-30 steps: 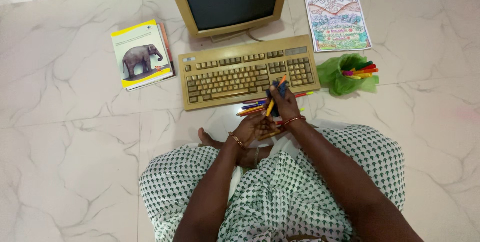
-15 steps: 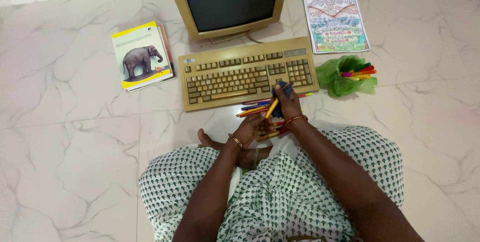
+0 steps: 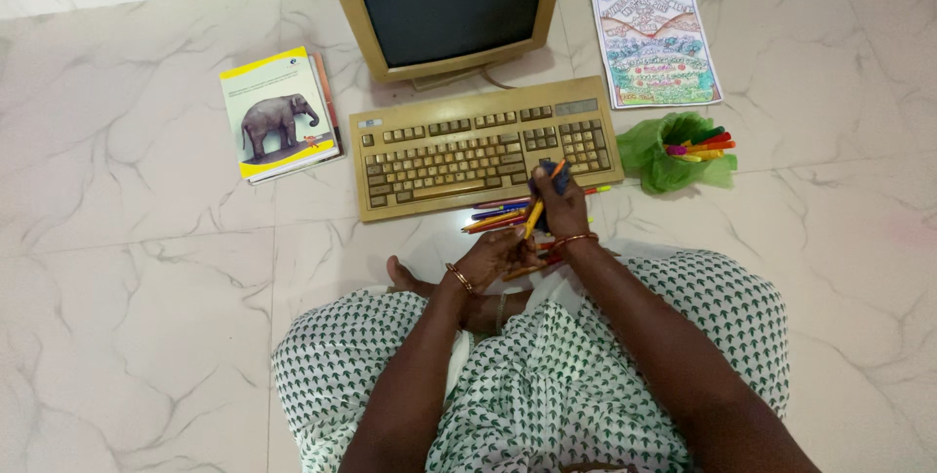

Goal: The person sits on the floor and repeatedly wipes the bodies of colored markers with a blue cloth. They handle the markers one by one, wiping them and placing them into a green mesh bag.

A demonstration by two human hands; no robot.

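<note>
While the person sits cross-legged on the pale marble-patterned tile floor (image 3: 127,336), the right hand (image 3: 559,205) is closed around a dark blue cloth (image 3: 549,178) and a yellow-orange colouring pen (image 3: 535,212), the pen slanting up towards the near edge of the beige computer keyboard (image 3: 459,151). Just below it, the left hand (image 3: 496,253) cups loosely around the lower ends of a few more pens — how firmly it grips them I cannot tell. A loose spread of coloured pens (image 3: 493,214) lies on the floor between the hands and the keyboard.

To the right, a crumpled green plastic bag (image 3: 659,156) lies open, with red, orange, yellow and green pens (image 3: 705,141) poking out of its mouth towards the right.

Farther off stands a beige box monitor (image 3: 444,4) with a dark screen. A coloured-in drawing sheet (image 3: 656,41) lies at far right, and a yellow-edged book with an elephant on its cover (image 3: 278,114) at far left.
</note>
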